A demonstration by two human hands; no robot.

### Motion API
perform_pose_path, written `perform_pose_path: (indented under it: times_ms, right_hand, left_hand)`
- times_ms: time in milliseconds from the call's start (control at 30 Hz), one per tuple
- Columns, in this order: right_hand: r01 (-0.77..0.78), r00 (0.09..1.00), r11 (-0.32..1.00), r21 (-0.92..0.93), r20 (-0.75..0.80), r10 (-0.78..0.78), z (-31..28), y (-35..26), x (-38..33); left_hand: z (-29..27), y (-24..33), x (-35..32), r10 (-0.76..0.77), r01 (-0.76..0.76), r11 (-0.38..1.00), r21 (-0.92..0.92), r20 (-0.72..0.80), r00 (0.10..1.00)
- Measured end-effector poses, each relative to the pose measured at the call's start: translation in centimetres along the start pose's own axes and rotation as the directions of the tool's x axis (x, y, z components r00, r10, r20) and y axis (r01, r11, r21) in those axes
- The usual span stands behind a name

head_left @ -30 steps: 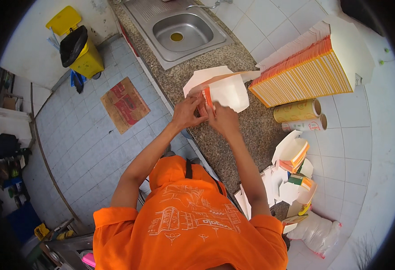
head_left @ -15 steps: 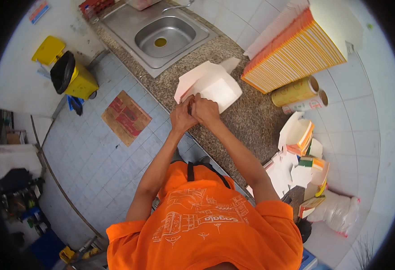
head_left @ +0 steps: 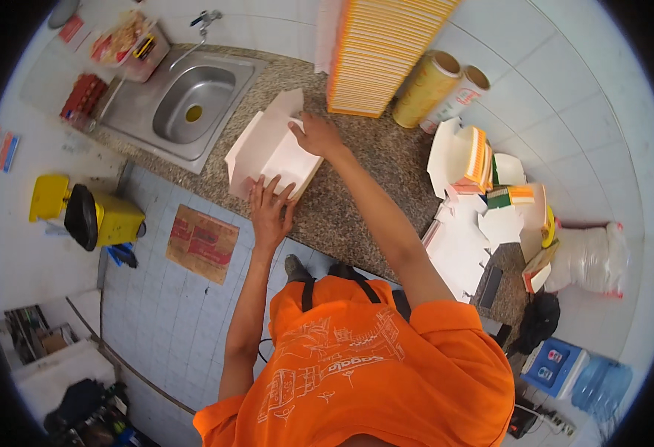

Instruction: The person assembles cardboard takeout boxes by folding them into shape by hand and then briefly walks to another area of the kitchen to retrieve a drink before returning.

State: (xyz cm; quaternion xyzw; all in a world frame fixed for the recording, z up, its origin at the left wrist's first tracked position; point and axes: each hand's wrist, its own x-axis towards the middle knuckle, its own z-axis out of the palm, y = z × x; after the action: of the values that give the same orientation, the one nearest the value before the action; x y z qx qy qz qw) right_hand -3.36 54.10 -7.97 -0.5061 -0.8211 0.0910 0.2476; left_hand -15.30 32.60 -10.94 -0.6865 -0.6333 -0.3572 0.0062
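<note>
White carton (head_left: 271, 153) lies under both flat, spread hands, between sink (head_left: 193, 104) and flat-carton stack (head_left: 379, 52).

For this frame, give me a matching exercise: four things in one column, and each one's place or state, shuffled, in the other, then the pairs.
Things:
1. white paper box
2. stack of flat orange-edged boxes
3. two rolls
4. yellow bin

Places or states:
A. on the tiled floor, below the counter edge
B. lying side by side, right of the stack
C. under the left hand and the right hand
D. piled high at the back of the counter

Pairs: 1-C, 2-D, 3-B, 4-A
</note>
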Motion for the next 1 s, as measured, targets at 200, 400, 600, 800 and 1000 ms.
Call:
perform_pose_path:
  times_ms: [200, 400, 600, 800, 1000]
  right_hand:
    - [-0.266, 0.644, 0.956, 0.121, -0.716, 0.27, -16.8, 14.5, -4.0]
    - [-0.761, 0.627, 0.648, -0.022, -0.281, 0.726, -22.3, 32.4, -10.8]
    - [-0.19, 0.895, 0.979, 0.071, -0.398, 0.203, -21.5, 27.4, -16.0]
    - [-0.568, 0.784, 0.737, 0.367, -0.032, 0.62, -4.3, 17.0, -18.5]
    - [-0.296, 0.951, 0.892, -0.341, -0.196, 0.241, -2.8, 14.0, -18.1]
  left_hand:
    - [0.3, -0.7, -1.0, -0.027, 0.029, 0.997, 0.069, -0.03, 0.999]
    - [1.3, -1.0, -1.0, -0.022, 0.023, 0.999, 0.039, -0.02, 1.0]
    - [0.6, 0.5, -0.3, -0.062, 0.062, 0.998, 0.001, -0.007, 0.998]
    - [1.4, 0.3, -0.3, -0.091, 0.091, 0.996, 0.0, -0.05, 0.995]
    - [-0.5, 1.1, -0.1, -0.051, 0.05, 0.999, -0.015, -0.081, 0.995]
